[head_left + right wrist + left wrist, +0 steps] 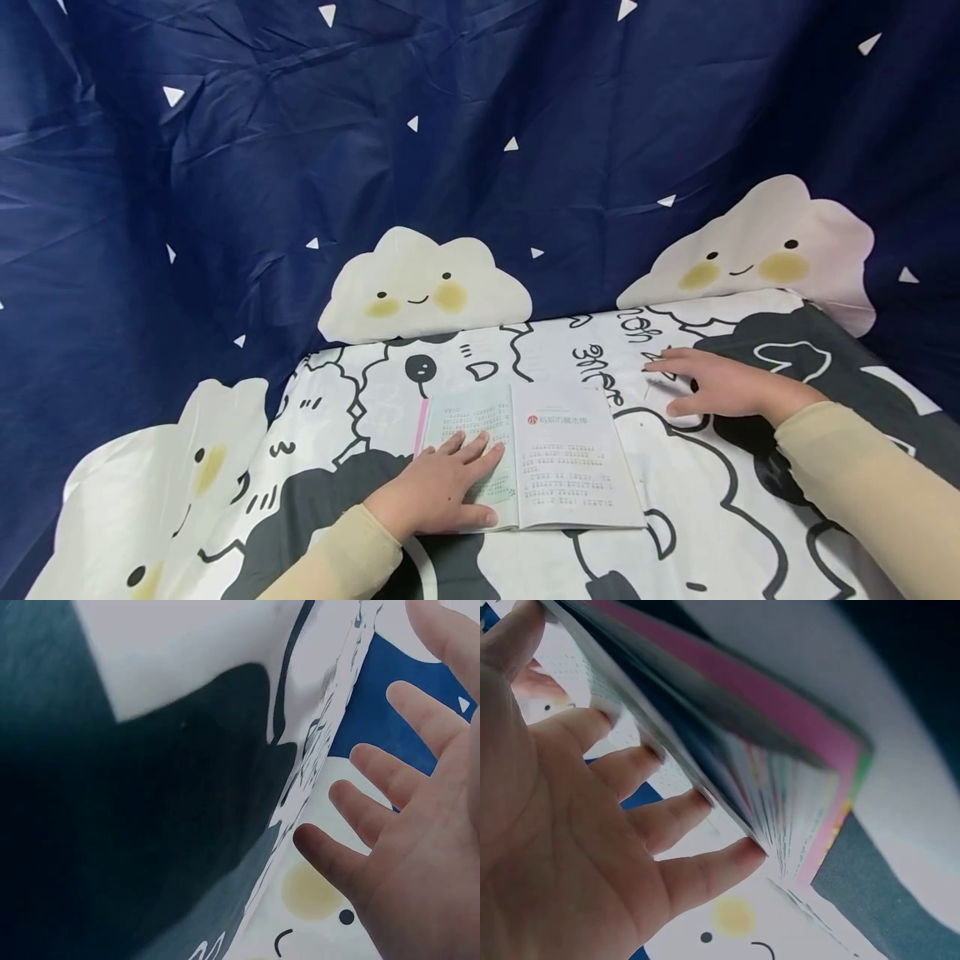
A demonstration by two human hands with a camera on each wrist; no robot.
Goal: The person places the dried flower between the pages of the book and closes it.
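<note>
While the thin paper book with a pink spine (525,454) lies open and flat on the black-and-white cartoon-printed cloth (720,500), the left hand (442,487) presses straight, slightly spread fingers on the book's left page. The right hand (720,385) rests on the cloth to the right of the book, beyond its far corner, fingers straight and apart, holding nothing. Judging from this, the book is already opened and steadied; any page turning or closing remains undone.

Left hand (438,492) and right hand (720,385) lie flat, fingers extended.
</note>
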